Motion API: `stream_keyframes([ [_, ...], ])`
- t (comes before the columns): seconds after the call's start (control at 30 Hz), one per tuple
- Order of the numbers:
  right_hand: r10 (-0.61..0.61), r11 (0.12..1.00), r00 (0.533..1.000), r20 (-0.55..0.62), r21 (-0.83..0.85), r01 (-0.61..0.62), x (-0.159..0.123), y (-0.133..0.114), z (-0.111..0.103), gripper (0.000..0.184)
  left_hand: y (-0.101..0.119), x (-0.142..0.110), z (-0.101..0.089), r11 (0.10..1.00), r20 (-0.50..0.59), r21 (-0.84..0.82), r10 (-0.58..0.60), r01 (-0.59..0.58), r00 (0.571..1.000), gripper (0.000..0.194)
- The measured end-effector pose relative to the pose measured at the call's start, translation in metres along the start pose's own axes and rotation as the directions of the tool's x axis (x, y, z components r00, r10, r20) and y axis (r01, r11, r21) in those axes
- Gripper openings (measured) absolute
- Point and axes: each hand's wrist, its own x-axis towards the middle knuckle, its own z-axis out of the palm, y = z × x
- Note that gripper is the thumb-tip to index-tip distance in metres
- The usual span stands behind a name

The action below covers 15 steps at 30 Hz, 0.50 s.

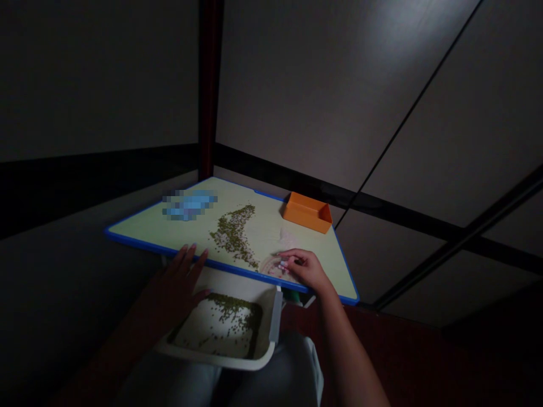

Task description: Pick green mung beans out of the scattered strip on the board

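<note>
A strip of green beans (232, 237) lies on the worktop (139, 233), more lie in the white tray (212, 358); left hand (178, 285) open, right hand (307, 270) curled over a round dish (271, 267), grip unclear.

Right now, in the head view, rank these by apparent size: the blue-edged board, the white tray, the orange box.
1. Blue-edged board
2. White tray, though its nearness to the camera may exaggerate it
3. Orange box

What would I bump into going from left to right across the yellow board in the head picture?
The blurred blue thing → the strip of green beans → the orange box
</note>
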Motion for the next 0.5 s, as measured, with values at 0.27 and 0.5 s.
stream_keyframes([
  [0.27,0.006,0.998,0.999,-0.033,-0.07,-0.008,0.0019,0.0018,0.0019,0.03,-0.0031,-0.0001,0.0048,1.0,-0.022,0.025,0.013,-0.012,1.0,0.071],
  [0.5,-0.034,0.96,0.962,-0.27,-0.276,-0.043,0.0052,0.0031,0.0013,0.028,-0.0066,-0.0018,0.0102,0.999,-0.057,0.021,0.033,-0.032,0.998,0.075],
])
